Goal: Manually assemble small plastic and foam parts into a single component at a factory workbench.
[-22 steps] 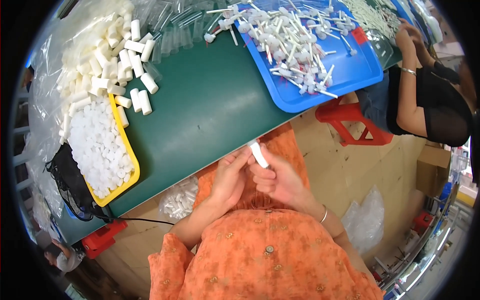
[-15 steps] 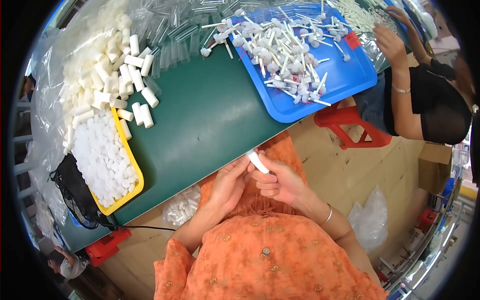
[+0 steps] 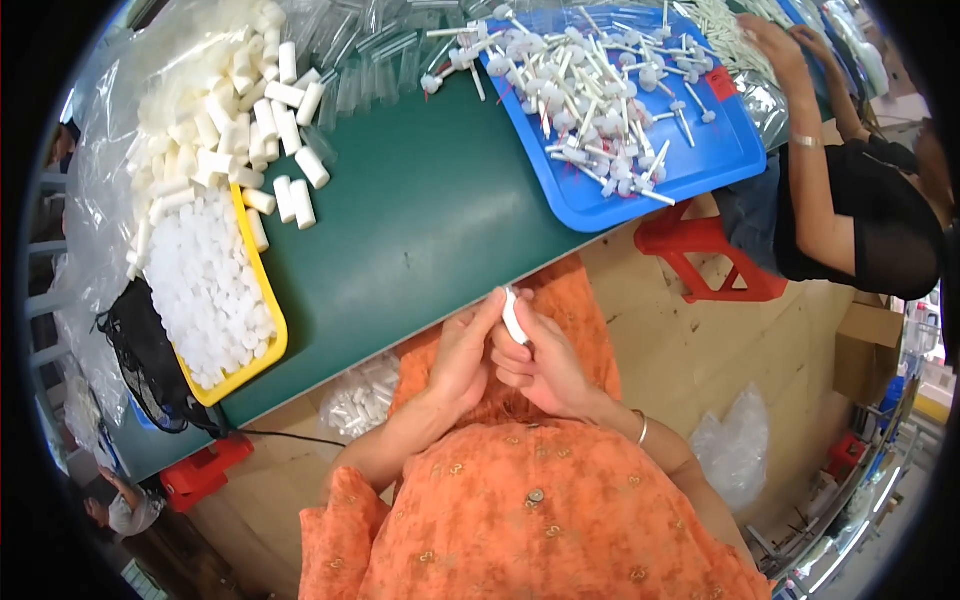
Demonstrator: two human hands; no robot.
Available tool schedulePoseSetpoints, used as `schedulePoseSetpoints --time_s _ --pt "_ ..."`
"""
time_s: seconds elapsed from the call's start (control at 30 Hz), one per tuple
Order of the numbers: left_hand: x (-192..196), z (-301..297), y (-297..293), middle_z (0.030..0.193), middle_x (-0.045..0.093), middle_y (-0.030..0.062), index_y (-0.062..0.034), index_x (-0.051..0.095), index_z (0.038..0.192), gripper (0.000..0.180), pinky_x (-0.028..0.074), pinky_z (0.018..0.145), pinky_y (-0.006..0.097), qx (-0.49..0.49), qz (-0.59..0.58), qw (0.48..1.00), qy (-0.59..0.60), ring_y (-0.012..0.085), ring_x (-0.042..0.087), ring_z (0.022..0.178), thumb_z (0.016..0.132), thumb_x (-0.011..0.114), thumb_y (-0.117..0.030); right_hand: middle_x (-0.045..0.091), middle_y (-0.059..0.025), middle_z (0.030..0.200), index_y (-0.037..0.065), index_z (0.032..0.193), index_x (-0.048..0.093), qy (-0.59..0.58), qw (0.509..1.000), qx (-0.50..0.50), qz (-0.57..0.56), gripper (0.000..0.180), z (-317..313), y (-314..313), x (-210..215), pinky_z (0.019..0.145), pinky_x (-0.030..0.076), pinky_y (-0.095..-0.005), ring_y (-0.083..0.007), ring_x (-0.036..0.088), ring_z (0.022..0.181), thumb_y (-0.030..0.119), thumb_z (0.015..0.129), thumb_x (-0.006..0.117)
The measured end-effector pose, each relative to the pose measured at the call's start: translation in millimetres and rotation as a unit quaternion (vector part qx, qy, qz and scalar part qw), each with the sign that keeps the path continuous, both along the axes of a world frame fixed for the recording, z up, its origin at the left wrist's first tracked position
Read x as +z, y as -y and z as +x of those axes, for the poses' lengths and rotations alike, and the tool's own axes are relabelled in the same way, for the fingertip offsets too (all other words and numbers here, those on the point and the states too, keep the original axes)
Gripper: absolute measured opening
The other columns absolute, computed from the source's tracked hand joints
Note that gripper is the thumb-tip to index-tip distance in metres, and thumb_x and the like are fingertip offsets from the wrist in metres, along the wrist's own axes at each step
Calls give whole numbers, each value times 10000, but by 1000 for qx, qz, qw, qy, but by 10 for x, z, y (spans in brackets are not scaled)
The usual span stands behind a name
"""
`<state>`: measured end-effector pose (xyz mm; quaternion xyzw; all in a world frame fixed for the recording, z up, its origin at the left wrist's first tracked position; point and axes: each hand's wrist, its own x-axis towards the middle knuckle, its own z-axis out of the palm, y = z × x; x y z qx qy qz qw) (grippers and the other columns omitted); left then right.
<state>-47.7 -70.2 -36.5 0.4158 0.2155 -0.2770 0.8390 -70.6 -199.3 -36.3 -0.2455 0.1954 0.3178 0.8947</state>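
Just off the table's front edge, my right hand (image 3: pixel 542 362) is closed around a small white cylindrical piece (image 3: pixel 514 320), its thumb lying along the side. My left hand (image 3: pixel 464 352) pinches the piece's upper end, with the fingertips of both hands close together. The piece stands slightly tilted; its lower part is hidden in the right fingers. What the left fingertips cover at the top cannot be made out.
On the green table (image 3: pixel 400 230) stand a yellow tray (image 3: pixel 268 290) of small white pieces, cream foam-like cylinders (image 3: pixel 285 120), and a blue tray (image 3: pixel 700 165) of white sticks with round heads. A co-worker's hand (image 3: pixel 775 50) is at the far right, by a red stool (image 3: pixel 710 265).
The white piece has turned more upright between my hands, and my fingers have drawn closer together around its top. The view has shifted slightly. The co-worker's hand has moved.
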Motion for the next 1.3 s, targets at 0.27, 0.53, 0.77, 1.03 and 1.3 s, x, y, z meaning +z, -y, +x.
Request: schedulePoseSetpoints --time_s 0.27,0.53,0.77,1.03,1.3 --pt "275 -112 -305 1212 638 100 -7 574 1271 328 480 946 335 -66 3 997 50 175 599 1092 1005 547 -198 604 -98 990 16 1158 548 486 724 79 -483 343 114 455 208 726 483 -330 -237 590 823 234 909 641" --pt "338 -90 -304 1130 668 122 19 572 1231 306 540 910 328 -101 -52 993 35 191 656 1039 1006 544 -186 583 -175 1176 -23 1265 523 654 516 1 -553 662 202 349 276 865 522 -402 -347 605 1037 141 677 777" --pt "379 -116 -303 1009 693 134 31 586 1149 320 579 843 340 -133 -43 990 19 204 691 931 998 569 -251 587 -152 1044 -4 1157 512 636 551 -28 -539 633 177 270 269 768 517 -365 -322 603 887 115 600 789" --pt "207 -191 -656 1005 693 131 12 581 1197 293 581 777 315 -117 -39 992 7 186 694 900 985 584 -190 620 -136 1062 12 1263 558 623 564 97 -534 610 304 437 620 861 492 -419 -323 602 987 228 752 811" --pt "-453 -955 -2236 866 712 152 -43 646 1183 379 532 608 339 -490 612 615 81 228 675 695 845 706 -202 665 -163 938 -6 1043 668 427 318 -37 -846 218 1793 2028 623 735 493 -369 -307 641 789 139 880 669"
